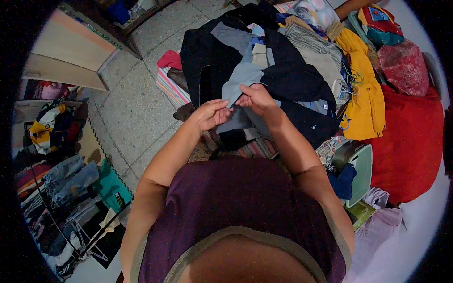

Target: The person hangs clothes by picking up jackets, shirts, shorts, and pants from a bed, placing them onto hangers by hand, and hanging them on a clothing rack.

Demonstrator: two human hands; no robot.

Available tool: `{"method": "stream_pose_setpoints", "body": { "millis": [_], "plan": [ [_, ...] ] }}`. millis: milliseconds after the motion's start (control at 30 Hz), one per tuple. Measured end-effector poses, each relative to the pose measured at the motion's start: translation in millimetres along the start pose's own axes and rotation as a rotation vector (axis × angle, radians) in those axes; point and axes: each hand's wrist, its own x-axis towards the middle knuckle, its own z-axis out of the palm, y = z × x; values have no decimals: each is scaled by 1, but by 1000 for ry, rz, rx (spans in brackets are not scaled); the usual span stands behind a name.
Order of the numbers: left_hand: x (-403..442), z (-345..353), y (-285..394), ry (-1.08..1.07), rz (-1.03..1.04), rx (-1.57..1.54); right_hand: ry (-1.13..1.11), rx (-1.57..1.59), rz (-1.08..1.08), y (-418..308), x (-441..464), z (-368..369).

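Observation:
A black jacket with a light grey lining lies spread in front of me on a heap of clothes. Its front edge narrows to a point between my hands. My left hand pinches the lower tip of that grey edge between thumb and fingers. Close beside it on the right, my right hand is closed on the dark border of the same edge, thumb on top. The fingertips nearly meet. What exactly lies under the curled fingers is hidden.
Yellow trousers, a red cloth and a pale green tub holding dark clothing are on the right. Folded jeans and white hangers lie at lower left. Tiled floor shows beyond, by an open cabinet door.

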Motion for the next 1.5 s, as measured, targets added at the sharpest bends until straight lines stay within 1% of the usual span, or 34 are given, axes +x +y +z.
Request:
{"method": "stream_pose_setpoints", "body": {
  "millis": [67, 133, 233, 267, 300, 333, 400, 467, 500, 533, 567, 667, 800, 967, 1133, 1267, 1333, 1400, 1433, 1500],
  "plan": [
    [-2, 3, 0, -21, -25, 39, -23, -45, -6, 1, 1, -1],
    [3, -1, -1, -32, 12, 38, -65, -82, -18, -1, 1, -4],
    [8, -6, 9, -52, 99, 4, 31, -124, -63, -11, 4, -10],
    [10, -8, 12, -58, 132, -13, 77, -205, -65, -13, 3, -13],
    [8, -4, 17, 0, 147, 9, 122, -287, -69, -14, 2, -18],
    [10, -4, 19, 1, 161, -1, 166, -372, -74, -16, 2, -25],
    [13, -5, 23, 6, 186, -23, 266, -544, -13, 26, 34, -71],
    [13, -3, 26, -10, 200, -49, 399, -666, 91, 48, 49, -91],
    [13, -2, 27, -18, 206, -62, 451, -910, 68, 50, 51, -91],
    [13, -1, 27, -12, 205, -54, 472, -1072, 49, 53, 52, -92],
    [13, 0, 28, -7, 204, -45, 467, -1166, 40, 57, 55, -91],
    [11, 5, 30, 7, 198, -10, 409, -1269, 21, 70, 64, -94],
    [10, 3, 31, 25, 183, 13, 357, -1319, -7, 84, 68, -95],
    [9, 2, 30, 47, 182, 31, 286, -1310, -64, 91, 77, -94],
    [10, -2, 29, 75, 192, 94, 150, -1222, -130, 99, 81, -92],
    [11, -7, 26, 105, 178, 152, 35, -1091, -174, 106, 60, -97],
    [15, -9, 23, 118, 157, 164, 53, -1106, -306, 94, 38, -88],
    [19, -13, 17, 135, 141, 170, 79, -1036, -364, 80, 21, -79],
    [21, -13, 14, 139, 132, 170, 93, -959, -355, 78, 16, -77],
    [22, -10, 9, 147, 118, 170, 117, -930, -449, 79, 12, -78]
  ]
}}
